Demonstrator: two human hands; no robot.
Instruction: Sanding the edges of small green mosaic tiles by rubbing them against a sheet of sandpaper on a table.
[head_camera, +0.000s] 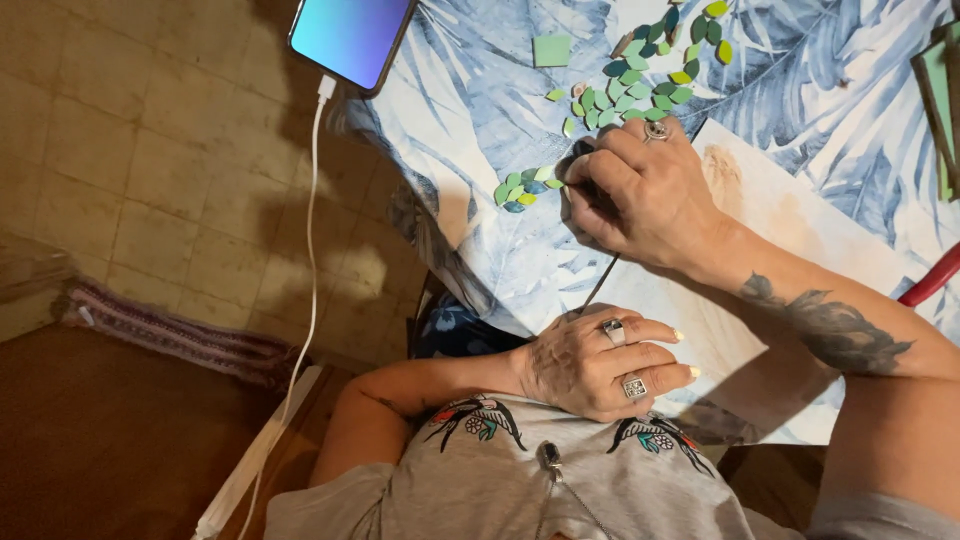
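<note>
My right hand (640, 195) is closed around a thin dark tool (600, 285) whose shaft runs down under the palm. Its working end is hidden by the fingers, right beside a small cluster of green leaf-shaped pieces (523, 187) on the blue leaf-print tablecloth (480, 90). My left hand (600, 365), wearing rings, lies flat with its fingers together on the near edge of a pale board (790, 215) and holds nothing. A larger scatter of green leaf pieces (640, 75) sits just beyond my right hand.
A phone (350, 38) with a lit screen lies at the table's left corner, and its white cable (313, 230) hangs to the tiled floor. A green square piece (551, 50) lies near it. A red object (930, 278) and a dark frame (940, 95) are at the right.
</note>
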